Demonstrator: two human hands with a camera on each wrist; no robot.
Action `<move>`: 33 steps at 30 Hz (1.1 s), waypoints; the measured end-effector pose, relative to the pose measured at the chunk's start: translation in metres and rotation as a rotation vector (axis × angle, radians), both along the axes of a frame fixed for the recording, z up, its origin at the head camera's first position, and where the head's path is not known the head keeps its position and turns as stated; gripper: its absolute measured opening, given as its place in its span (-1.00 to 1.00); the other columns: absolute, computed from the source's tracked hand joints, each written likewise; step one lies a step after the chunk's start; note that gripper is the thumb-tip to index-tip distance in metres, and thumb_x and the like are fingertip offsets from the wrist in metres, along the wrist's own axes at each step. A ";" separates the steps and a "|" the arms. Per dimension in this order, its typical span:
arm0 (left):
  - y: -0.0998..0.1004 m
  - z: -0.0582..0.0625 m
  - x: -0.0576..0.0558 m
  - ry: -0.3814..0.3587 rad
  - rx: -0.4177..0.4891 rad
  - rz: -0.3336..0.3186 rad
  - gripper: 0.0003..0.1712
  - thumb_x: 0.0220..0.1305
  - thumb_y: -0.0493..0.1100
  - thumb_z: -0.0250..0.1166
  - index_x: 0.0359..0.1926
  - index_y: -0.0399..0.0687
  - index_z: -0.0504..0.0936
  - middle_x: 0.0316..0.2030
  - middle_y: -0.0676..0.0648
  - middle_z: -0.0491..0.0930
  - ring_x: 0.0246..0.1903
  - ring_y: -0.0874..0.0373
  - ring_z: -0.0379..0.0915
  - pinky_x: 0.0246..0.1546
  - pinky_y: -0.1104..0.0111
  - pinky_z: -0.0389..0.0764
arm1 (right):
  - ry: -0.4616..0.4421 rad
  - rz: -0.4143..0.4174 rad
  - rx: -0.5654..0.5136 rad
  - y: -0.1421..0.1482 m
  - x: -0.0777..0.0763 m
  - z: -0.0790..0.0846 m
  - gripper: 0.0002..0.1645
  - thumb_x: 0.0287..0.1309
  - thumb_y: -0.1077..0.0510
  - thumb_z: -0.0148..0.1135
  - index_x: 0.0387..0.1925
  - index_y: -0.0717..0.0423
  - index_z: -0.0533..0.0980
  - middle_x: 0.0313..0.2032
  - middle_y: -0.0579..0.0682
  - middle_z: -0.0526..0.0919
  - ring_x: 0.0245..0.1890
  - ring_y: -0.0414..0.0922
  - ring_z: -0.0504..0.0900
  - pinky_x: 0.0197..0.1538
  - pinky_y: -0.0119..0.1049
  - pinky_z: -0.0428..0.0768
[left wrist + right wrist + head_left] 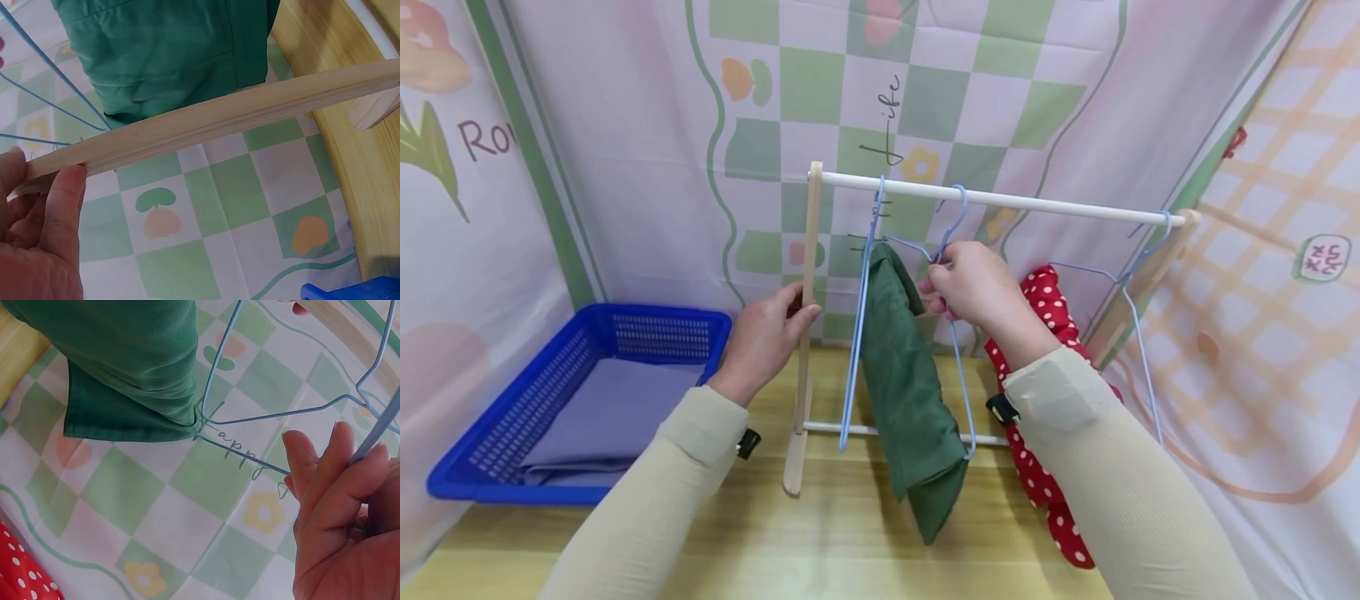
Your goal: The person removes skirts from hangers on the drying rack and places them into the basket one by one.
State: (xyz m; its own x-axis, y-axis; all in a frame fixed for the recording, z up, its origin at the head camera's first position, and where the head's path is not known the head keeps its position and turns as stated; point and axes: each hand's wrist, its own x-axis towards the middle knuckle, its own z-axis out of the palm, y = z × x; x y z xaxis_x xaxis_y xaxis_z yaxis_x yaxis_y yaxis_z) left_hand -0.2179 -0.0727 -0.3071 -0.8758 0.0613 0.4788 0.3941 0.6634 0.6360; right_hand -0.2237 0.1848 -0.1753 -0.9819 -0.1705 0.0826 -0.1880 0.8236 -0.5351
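My left hand point(767, 337) grips the upright wooden post point(811, 250) at the rack's left end, thumb in front. With its thumb and fingers, my right hand point(981, 283) pinches a blue wire hanger point(964, 208) at the neck, just below the hook. That hook is at the white rail point(1022, 202). A dark green folded cloth point(910, 392) drapes over this hanger and hangs down at a slant. To its left, another blue hanger point(857, 333) hangs bare from the rail, edge-on. Fingers partly hide the held hanger's neck in the right wrist view point(375, 434).
A red polka-dot garment point(1048, 300) hangs from a blue hanger point(1138, 333) at the right, partly behind my right forearm. At the left, a blue basket point(591, 312) holds a grey-purple folded cloth point(617, 408). The rack stands on a wooden table point(737, 533) before a printed curtain point(640, 167).
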 end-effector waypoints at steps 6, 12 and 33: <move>0.000 0.000 0.001 0.014 -0.002 -0.001 -0.67 0.56 0.04 0.21 0.12 -0.06 0.65 -0.18 -0.08 0.73 -0.30 0.05 0.63 -0.33 0.17 0.66 | 0.006 0.004 -0.001 -0.001 0.001 0.001 -0.70 0.56 0.14 -0.04 -0.09 0.23 0.58 -0.18 0.07 0.77 -0.47 -0.18 0.67 -0.35 -0.36 0.66; 0.001 -0.001 0.002 0.016 0.010 -0.001 -0.63 0.56 0.04 0.22 0.17 -0.07 0.64 -0.14 -0.09 0.74 -0.27 0.04 0.65 -0.31 0.15 0.67 | 0.011 -0.003 0.003 -0.002 0.001 0.000 -0.70 0.55 0.13 -0.03 -0.10 0.19 0.59 -0.21 0.05 0.78 -0.51 -0.20 0.66 -0.36 -0.34 0.65; 0.006 -0.011 0.006 -0.003 0.148 0.011 -0.49 0.55 0.06 0.24 0.35 -0.10 0.55 0.08 -0.15 0.71 0.05 -0.02 0.70 -0.02 0.09 0.75 | 0.036 0.007 0.016 0.000 0.003 -0.003 -0.71 0.57 0.11 -0.01 -0.09 0.20 0.58 -0.18 0.08 0.77 -0.43 -0.07 0.70 -0.33 -0.31 0.65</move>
State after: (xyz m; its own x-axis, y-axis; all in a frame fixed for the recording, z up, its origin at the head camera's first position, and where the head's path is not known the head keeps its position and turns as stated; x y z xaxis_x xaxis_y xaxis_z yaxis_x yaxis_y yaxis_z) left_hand -0.2123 -0.0663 -0.3180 -0.8773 -0.0196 0.4795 0.3855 0.5664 0.7285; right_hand -0.2210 0.1846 -0.1780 -0.9771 -0.1790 0.1150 -0.2127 0.8307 -0.5144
